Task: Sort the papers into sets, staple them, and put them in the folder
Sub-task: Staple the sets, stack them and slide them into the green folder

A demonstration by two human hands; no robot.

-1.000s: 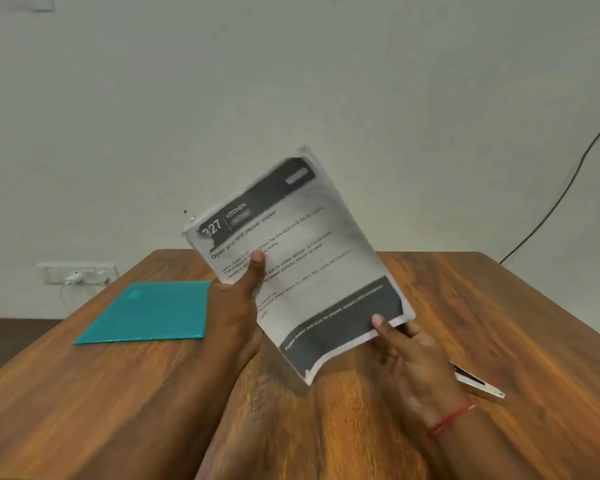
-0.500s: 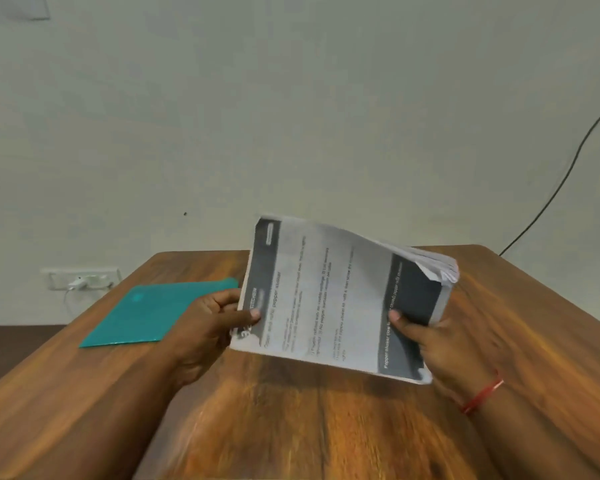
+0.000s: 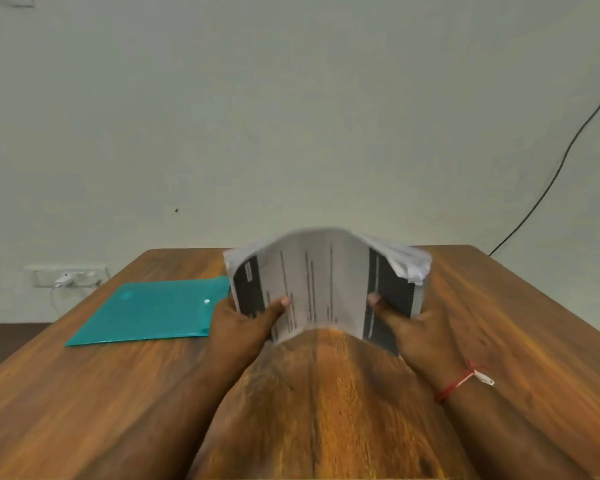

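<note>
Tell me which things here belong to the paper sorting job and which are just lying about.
Job: stack of papers, gripped by left hand and right hand; teal folder, flat on the table.
Lying about: wall socket with plug; black cable on the wall.

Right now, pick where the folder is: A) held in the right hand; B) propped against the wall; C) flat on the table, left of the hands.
C: the folder lies flat on the table, left of the left hand, which grips the papers together with the right hand.
</note>
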